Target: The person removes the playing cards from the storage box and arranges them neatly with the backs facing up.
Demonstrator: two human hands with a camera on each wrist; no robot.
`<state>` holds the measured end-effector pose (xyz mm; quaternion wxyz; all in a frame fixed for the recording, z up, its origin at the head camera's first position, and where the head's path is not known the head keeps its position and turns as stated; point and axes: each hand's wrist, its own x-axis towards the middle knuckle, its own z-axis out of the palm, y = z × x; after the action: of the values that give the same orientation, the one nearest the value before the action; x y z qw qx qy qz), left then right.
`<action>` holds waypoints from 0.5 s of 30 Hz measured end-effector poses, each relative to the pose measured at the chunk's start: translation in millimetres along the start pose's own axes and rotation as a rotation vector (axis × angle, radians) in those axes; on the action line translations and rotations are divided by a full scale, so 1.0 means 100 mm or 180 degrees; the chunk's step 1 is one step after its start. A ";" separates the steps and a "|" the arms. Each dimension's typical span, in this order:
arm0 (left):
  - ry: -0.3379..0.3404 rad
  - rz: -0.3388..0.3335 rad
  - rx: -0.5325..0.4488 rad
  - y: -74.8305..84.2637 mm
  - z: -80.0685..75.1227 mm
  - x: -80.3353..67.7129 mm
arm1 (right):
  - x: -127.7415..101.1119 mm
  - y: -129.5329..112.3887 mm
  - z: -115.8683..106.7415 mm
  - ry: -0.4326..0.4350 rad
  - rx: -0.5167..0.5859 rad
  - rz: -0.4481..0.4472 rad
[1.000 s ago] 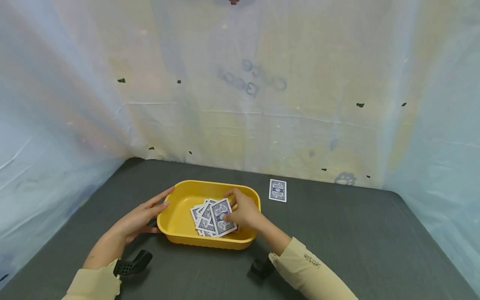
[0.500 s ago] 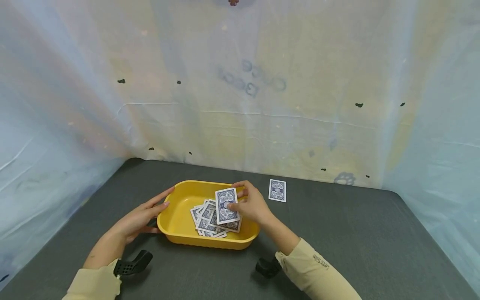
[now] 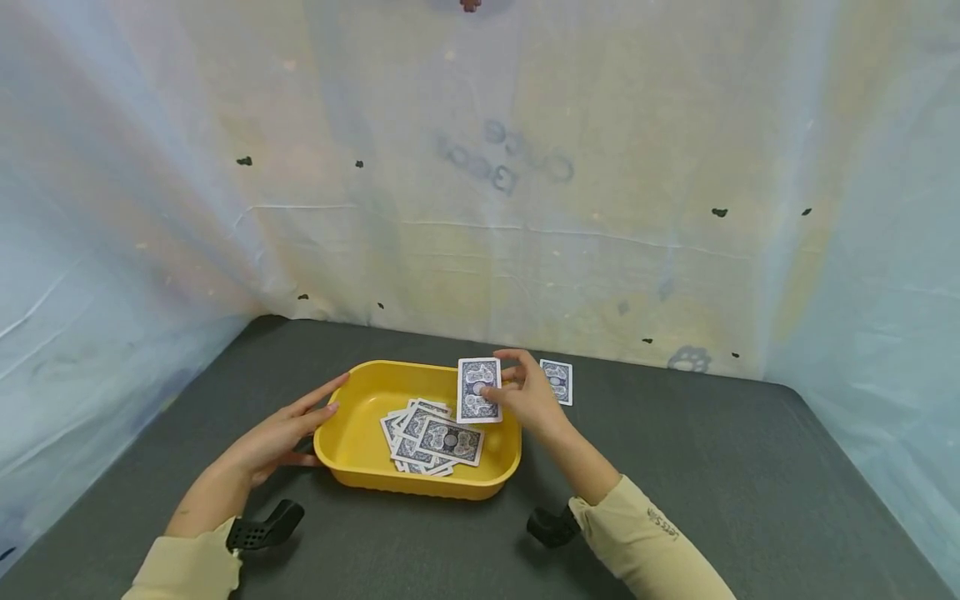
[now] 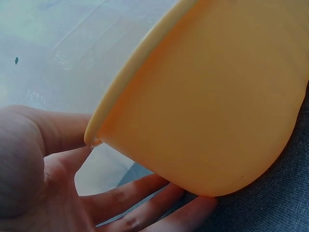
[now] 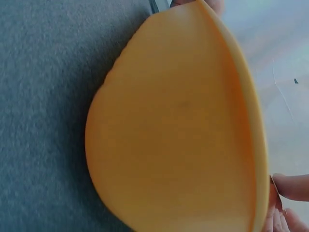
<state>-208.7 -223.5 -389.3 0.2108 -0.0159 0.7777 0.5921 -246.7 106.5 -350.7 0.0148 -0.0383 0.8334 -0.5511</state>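
A yellow plastic tub [image 3: 360,450] stands on the dark table, with several blue-and-white-backed playing cards [image 3: 450,439] in a loose, overlapping pile inside it. My left hand [image 3: 273,442] grips the tub's left end; in the left wrist view the thumb is at the rim [image 4: 116,92] and the fingers [image 4: 130,198] lie along the outer wall below. Between thumb and fingers my right hand [image 3: 536,400] pinches a playing card [image 3: 477,408], back towards me, raised over the tub's right part. In the right wrist view, the tub's wall [image 5: 178,121] fills the middle and the fingers [image 5: 292,188] show at the edge.
One more playing card [image 3: 558,382] lies face down on the table [image 3: 712,467], right of the tub and partly behind the right hand. Pale sheeting [image 3: 600,167] hangs behind and at both sides. Black wrist devices [image 3: 266,529] sit at both cuffs.
The right hand has lifted a card off the pile and carried it right and away from me, uncovering a card lying crosswise beneath. The left hand and tub have stayed put.
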 end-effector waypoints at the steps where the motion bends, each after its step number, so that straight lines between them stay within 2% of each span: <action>1: 0.0000 -0.0002 0.0002 0.00 0.00 0.00 | 0.01 0.01 -0.02 0.0021 0.0055 0.0016; 6: -0.0002 -0.0008 0.0010 0.00 0.00 0.00 | 0.03 0.04 -0.09 0.0102 0.0266 0.0063; 15: -0.0011 0.0015 0.0000 0.00 0.00 0.00 | 0.11 0.16 -0.24 0.0373 0.0245 0.0169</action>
<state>-208.8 -223.6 -389.5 0.2107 -0.0130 0.7773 0.5926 -260.1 134.0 -355.5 -0.0179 0.0167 0.8118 -0.5834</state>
